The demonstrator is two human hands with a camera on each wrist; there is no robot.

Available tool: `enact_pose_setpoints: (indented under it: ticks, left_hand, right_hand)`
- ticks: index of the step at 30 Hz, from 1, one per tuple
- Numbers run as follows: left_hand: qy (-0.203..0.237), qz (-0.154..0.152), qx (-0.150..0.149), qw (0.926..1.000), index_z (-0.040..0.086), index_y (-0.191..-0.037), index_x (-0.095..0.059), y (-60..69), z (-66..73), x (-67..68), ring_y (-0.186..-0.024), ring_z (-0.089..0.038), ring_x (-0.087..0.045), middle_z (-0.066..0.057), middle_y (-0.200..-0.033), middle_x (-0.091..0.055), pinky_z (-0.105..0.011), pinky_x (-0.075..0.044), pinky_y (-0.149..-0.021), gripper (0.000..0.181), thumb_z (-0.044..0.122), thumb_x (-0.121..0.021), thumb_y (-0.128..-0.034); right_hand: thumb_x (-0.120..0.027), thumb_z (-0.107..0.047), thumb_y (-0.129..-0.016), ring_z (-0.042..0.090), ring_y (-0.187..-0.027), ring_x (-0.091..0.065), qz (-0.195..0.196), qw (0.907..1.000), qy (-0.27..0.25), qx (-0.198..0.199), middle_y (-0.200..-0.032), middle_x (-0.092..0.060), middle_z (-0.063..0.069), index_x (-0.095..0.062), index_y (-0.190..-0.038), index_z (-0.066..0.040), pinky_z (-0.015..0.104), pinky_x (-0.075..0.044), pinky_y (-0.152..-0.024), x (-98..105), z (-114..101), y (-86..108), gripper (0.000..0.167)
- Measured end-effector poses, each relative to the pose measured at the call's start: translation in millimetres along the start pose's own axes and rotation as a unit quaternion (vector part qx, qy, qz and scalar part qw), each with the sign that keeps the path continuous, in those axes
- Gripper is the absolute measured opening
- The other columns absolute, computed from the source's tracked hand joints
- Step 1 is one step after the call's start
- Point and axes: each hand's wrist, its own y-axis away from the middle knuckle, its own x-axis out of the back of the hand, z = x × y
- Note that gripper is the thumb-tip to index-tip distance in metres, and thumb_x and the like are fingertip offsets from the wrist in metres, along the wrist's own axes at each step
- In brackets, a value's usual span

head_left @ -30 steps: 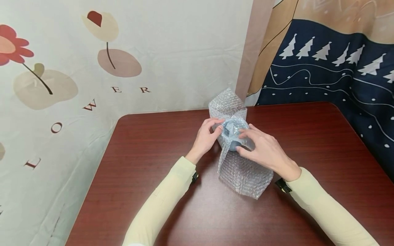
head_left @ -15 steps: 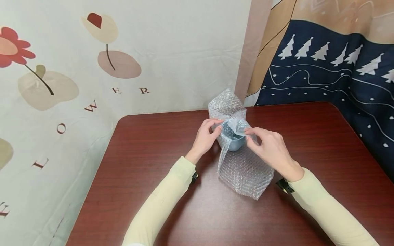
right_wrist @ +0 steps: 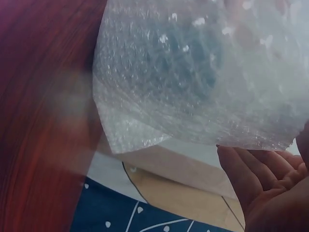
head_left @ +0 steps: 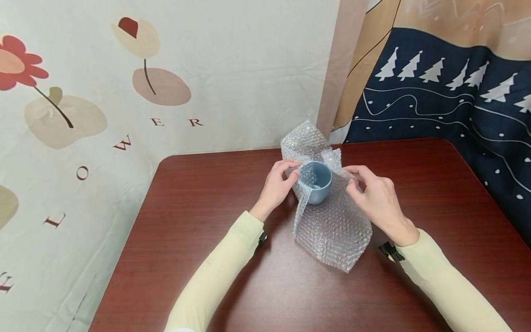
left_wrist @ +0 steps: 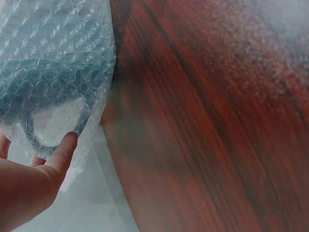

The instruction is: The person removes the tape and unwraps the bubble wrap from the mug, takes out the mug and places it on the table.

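Observation:
A blue mug (head_left: 319, 194) stands upright on the bubble wrap (head_left: 332, 237), its mouth uncovered on the right in the head view. On its left side, a flap of wrap folds over the rim into the mug. My left hand (head_left: 277, 185) grips the mug there through the wrap. In the left wrist view its fingers lie at the mug's handle (left_wrist: 30, 133), which shows through the bubbles. To the right of the mug, my right hand (head_left: 376, 196) pinches the edge of the other flap, held away from the mug. The right wrist view shows the mug blurred behind the plastic.
The dark red wooden table (head_left: 207, 207) extends around the wrap on both sides. Its back edge meets a white flower-print cloth (head_left: 249, 69). A navy cloth with trees (head_left: 435, 97) hangs at the right. One wrap end reaches the back edge.
My right hand has drawn the right flap of bubble wrap off the mug's mouth and moved right with it, uncovering the mug. My left hand has stayed in place.

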Motion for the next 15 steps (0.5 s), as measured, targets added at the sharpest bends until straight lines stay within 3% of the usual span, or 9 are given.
enact_pose_setpoints:
  ticks: [5, 8, 12, 15]
  left_hand:
    - [0.003, -0.001, -0.004, 1.0000, 0.010, -0.132, -0.071, -0.1, -0.5, -0.1, -0.131, -0.025, -0.052, -0.011, -0.141, -0.056, -0.048, -0.045, -0.103, 0.031, 0.016, -0.061, -0.1033]
    - [0.004, -0.001, -0.005, 1.0000, 0.009, -0.132, -0.071, 0.2, -0.3, 0.0, -0.131, -0.025, -0.052, -0.012, -0.141, -0.056, -0.049, -0.045, -0.103, 0.031, 0.015, -0.061, -0.1031]
    - [0.002, -0.001, -0.004, 1.0000, 0.009, -0.133, -0.071, 0.1, 0.5, 0.2, -0.133, -0.025, -0.052, -0.012, -0.142, -0.056, -0.048, -0.045, -0.104, 0.032, 0.015, -0.061, -0.1030]
    - [0.001, -0.002, -0.001, 1.0000, 0.009, -0.133, -0.070, -0.2, 0.9, 0.2, -0.134, -0.025, -0.051, -0.012, -0.143, -0.055, -0.045, -0.045, -0.104, 0.032, 0.015, -0.061, -0.1031]
  right_hand:
    - [-0.064, 0.006, -0.088, 0.009, -0.050, -0.039, 0.012, 0.9998, 0.009, -0.010, -0.086, -0.075, 0.014, -0.072, -0.117, -0.002, 0.019, -0.032, -0.043, 5.2, 5.4, 1.9, 0.032]
    - [-0.064, 0.005, -0.089, 0.016, -0.053, -0.052, 0.018, 0.9994, 0.008, -0.027, -0.092, -0.077, 0.017, -0.073, -0.117, -0.002, 0.011, -0.035, -0.050, 8.8, 8.8, 3.1, 0.030]
    - [-0.067, 0.000, -0.092, 0.032, -0.075, -0.073, 0.020, 0.9984, -0.007, -0.053, -0.101, -0.077, 0.020, -0.073, -0.116, -0.001, -0.002, -0.037, -0.071, 13.5, 12.8, 3.5, 0.024]
    - [-0.070, -0.008, -0.096, 0.035, -0.090, -0.075, 0.015, 0.9967, -0.022, -0.077, -0.105, -0.076, 0.020, -0.072, -0.116, -0.001, -0.003, -0.036, -0.079, 16.3, 15.9, 2.5, 0.022]
